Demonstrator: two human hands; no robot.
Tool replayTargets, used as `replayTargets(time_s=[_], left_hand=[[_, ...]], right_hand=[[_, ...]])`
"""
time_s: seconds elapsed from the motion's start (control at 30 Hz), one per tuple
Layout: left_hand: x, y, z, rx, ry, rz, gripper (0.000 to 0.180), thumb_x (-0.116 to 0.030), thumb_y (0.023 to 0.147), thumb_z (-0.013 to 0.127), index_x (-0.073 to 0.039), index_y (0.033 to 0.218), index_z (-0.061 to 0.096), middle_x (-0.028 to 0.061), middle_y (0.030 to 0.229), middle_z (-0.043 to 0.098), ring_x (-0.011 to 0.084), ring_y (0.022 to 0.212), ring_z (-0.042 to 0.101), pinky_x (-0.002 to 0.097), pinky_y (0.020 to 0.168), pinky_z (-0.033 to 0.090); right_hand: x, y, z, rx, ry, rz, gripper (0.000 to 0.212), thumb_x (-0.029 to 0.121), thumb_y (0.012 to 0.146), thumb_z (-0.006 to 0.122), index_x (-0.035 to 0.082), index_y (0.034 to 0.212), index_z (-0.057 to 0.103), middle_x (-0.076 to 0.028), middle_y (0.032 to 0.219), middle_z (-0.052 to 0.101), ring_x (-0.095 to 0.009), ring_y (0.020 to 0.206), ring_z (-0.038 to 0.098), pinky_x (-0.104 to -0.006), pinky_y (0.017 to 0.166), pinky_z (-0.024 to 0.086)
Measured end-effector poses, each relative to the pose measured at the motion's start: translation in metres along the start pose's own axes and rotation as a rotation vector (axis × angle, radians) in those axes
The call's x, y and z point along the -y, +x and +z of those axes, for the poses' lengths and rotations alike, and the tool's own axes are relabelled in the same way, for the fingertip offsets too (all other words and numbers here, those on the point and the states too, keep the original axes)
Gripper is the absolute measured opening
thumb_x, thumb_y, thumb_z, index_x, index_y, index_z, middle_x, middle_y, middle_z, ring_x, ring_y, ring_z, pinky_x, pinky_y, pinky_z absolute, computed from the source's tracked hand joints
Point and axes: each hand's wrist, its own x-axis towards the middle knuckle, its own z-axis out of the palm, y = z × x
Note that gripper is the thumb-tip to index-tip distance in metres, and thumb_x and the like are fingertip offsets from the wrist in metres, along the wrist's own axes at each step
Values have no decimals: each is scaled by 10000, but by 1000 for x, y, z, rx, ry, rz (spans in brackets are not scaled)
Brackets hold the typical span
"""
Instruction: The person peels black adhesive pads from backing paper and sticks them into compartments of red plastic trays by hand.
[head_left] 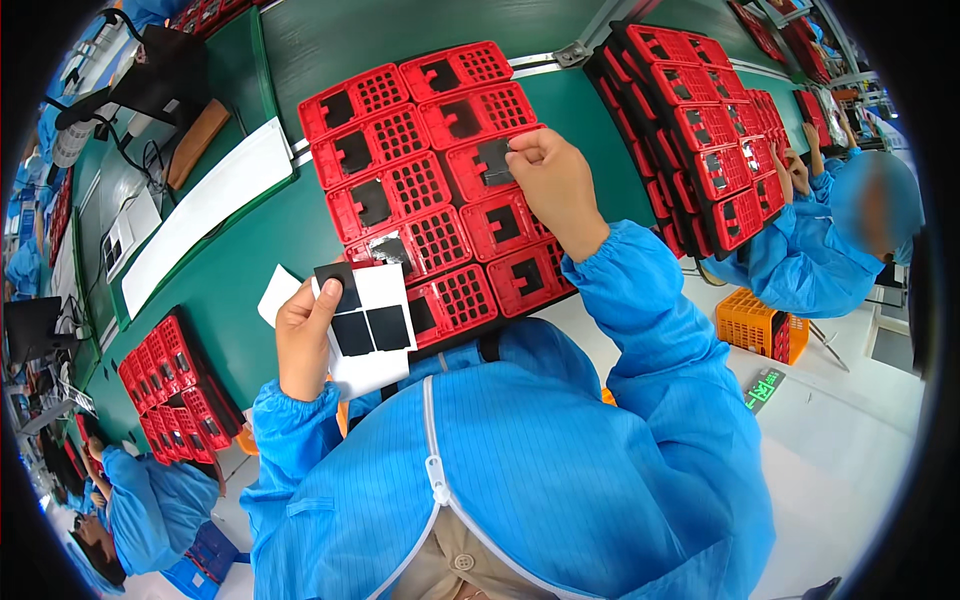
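Observation:
My left hand [305,330] is closed on a white backing sheet [378,285] that carries black square stickers [388,328]. Its thumb lies by a black square at the sheet's top left corner. In front of me, two columns of red plastic frames [441,252] with rows of holes rest on a black tray; several have a dark square patch in them. My right hand [558,185] is over the right column, thumb and fingers pinched at the right edge of a dark grey square [494,160] lying in the middle frame. A shiny silvery patch [388,248] shows in a left-column frame.
Stacked trays of red frames [690,120] stand to the right, where a co-worker in blue [810,250] handles them. Another stack [178,390] sits at left, near a second person. A long white sheet [215,215] lies on the green bench. An orange crate [745,325] is on the floor.

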Motion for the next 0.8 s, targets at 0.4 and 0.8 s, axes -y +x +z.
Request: replayTargets(time_s=[0.4, 0.8], left_hand=[[0, 1, -2, 25, 44, -10, 308, -224, 920, 567, 13, 1107, 625, 78, 973, 671, 118, 845, 612, 245, 785, 465], [1, 0, -1, 37, 23, -15, 292, -218, 919, 569, 11, 1090, 631, 75, 950, 674, 108, 809, 612, 240, 751, 473]], right_hand=[[3, 4, 3, 81, -67, -54, 183, 87, 803, 640, -6, 961, 641, -85, 799, 677, -145, 706, 636, -271, 623, 500], [0, 0, 6, -57, -360, -329, 137, 136, 786, 624, 48, 856, 704, -132, 877, 645, -310, 843, 574, -393, 763, 459]])
